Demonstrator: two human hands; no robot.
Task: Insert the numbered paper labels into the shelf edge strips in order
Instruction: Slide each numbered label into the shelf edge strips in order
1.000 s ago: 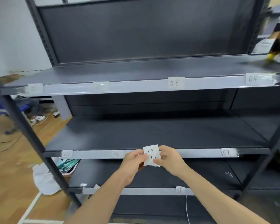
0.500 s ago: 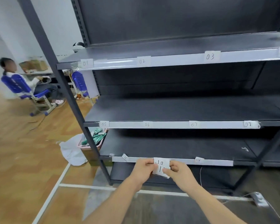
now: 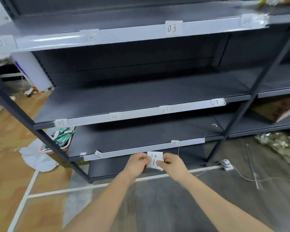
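1. The left hand (image 3: 137, 162) and right hand (image 3: 172, 164) meet in front of the lowest shelf of a dark metal rack, each grip clamped on the same small stack of paper labels (image 3: 155, 160).
2. The left thumb and fingers pinch the stack's left edge; the right thumb and forefinger pinch its right side.
3. The top label reads "10"; the one under it is slid down and shows a "1", the rest hidden by the fingers.
4. The stack sits just below the lowest edge strip (image 3: 132, 152); whether it touches the strip cannot be told.
5. On that strip, a label marked "09" (image 3: 174, 142) sits to the right of the hands, and a tilted label (image 3: 97, 154) sticks out near the left end.
6. The middle strip (image 3: 141, 113) carries 05, 06, 07 and 08 from left to right.
7. The top strip (image 3: 132, 33) shows 01 and 03; its other two labels are too blurred to read.
8. A pink basket (image 3: 65, 146) and a white bag (image 3: 35, 158) lie on the floor left of the rack.
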